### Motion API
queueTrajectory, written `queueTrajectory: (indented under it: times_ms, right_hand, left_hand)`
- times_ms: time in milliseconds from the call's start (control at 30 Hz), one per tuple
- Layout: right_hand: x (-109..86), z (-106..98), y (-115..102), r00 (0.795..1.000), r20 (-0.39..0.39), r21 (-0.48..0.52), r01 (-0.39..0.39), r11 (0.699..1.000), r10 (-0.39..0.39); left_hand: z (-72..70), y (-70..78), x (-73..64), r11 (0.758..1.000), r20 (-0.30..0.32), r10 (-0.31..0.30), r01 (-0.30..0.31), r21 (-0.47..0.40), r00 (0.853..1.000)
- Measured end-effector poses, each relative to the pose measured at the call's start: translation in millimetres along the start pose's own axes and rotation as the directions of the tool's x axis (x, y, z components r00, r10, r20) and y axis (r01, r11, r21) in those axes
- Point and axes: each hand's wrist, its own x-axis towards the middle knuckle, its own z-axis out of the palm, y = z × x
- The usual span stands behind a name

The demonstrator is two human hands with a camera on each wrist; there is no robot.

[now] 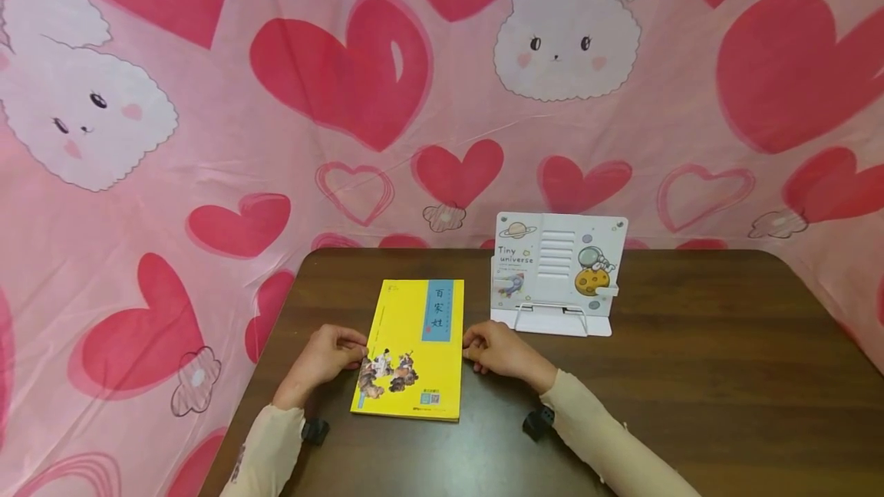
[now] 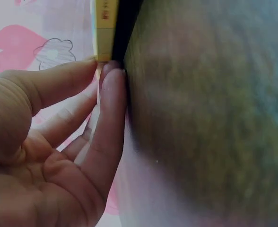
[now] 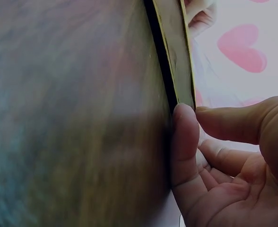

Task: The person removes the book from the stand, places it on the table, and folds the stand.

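A yellow book (image 1: 404,320) with a blue title panel lies face up near the table's middle. On its left side, my left hand (image 1: 328,359) pinches the spine edge; the left wrist view has the thumb on the cover's edge and fingers below, at the book's spine (image 2: 105,28). Opposite it, my right hand (image 1: 504,351) pinches the right edge. In the right wrist view, thumb and index finger close on the page edges of the book (image 3: 177,47), a dark shadow strip beside it. Whether the book touches the table all along is hard to tell.
A white book stand (image 1: 555,282) printed "Tiny universe" stands upright behind the right hand, its wire holder in front. The dark wooden table (image 1: 725,374) extends to the right. A pink cloth (image 1: 470,113) with hearts and rabbits hangs behind and to the left.
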Motion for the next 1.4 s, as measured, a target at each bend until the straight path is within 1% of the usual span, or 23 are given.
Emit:
queueTrajectory:
  times_ms: [100, 200, 333, 467, 533, 633, 733, 833, 933, 1000, 1133, 1267, 1333, 1400]
  right_hand:
    - [-0.5, -1.0, 1.4, 1.000, 0.008, 0.015, 0.003, 1.000, -0.003]
    - [-0.5, -2.0, 2.3, 1.000, 0.013, 0.026, 0.003, 1.000, -0.004]
    - [0.4, -2.4, 2.9, 1.000, 0.015, 0.033, -0.002, 0.999, 0.002]
    - [0.8, -2.3, 2.8, 1.000, 0.017, 0.043, -0.005, 0.999, 0.005]
    - [0.5, -2.3, 2.7, 1.000, 0.017, 0.050, -0.004, 0.999, 0.003]
    - [0.3, -1.9, 3.0, 1.000, 0.016, 0.052, -0.004, 0.999, 0.003]
    - [0.4, -1.5, 3.2, 1.000, 0.006, 0.050, -0.009, 0.999, 0.009]
    - [-0.4, -1.9, 2.6, 1.000, -0.017, 0.048, -0.017, 0.999, 0.018]
    - [-1.5, -3.6, 1.9, 0.999, -0.042, 0.041, -0.013, 0.999, 0.015]
    - [-2.0, -5.1, 1.5, 0.999, -0.049, 0.033, 0.006, 0.999, -0.004]
    - [-3.0, -8.6, -0.4, 0.996, -0.057, 0.011, 0.062, 0.998, -0.061]
    - [-4.3, -12.8, -3.3, 0.992, -0.080, -0.028, 0.100, 0.995, -0.102]
    - [-5.0, -15.3, -4.6, 0.989, -0.097, -0.033, 0.108, 0.994, -0.110]
    - [-5.8, -17.6, -5.5, 0.986, -0.115, -0.034, 0.115, 0.993, -0.118]
  left_hand:
    - [0.8, 0.3, 0.6, 1.000, -0.011, 0.003, -0.002, 0.019, 1.000]
    - [0.9, 0.5, 1.4, 1.000, -0.021, -0.005, 0.005, 0.017, 1.000]
    - [-0.1, 0.3, 1.2, 1.000, -0.019, -0.002, 0.002, 0.023, 1.000]
    - [-1.6, 2.4, -0.9, 0.999, -0.015, 0.014, -0.013, 0.034, 1.000]
    - [-2.6, 3.6, -1.8, 0.999, -0.033, 0.022, -0.020, 0.039, 0.999]
    - [-3.7, 5.3, -3.1, 0.998, -0.080, 0.044, -0.040, 0.050, 0.996]
    - [-3.0, 7.7, -4.5, 0.995, -0.137, 0.077, -0.067, 0.076, 0.988]
    - [-1.1, 10.9, -5.7, 0.990, -0.186, 0.115, -0.098, 0.101, 0.976]
    - [0.9, 15.9, -6.8, 0.987, -0.229, 0.144, -0.125, 0.099, 0.963]
    - [1.8, 18.7, -7.2, 0.985, -0.250, 0.162, -0.143, 0.091, 0.955]
    - [3.5, 24.9, -7.8, 0.980, -0.282, 0.195, -0.177, 0.086, 0.940]
    - [5.2, 30.9, -7.4, 0.971, -0.300, 0.240, -0.229, 0.073, 0.923]
    - [6.1, 33.9, -7.3, 0.967, -0.304, 0.256, -0.250, 0.059, 0.918]
    - [7.2, 36.4, -6.9, 0.964, -0.305, 0.262, -0.262, 0.044, 0.916]
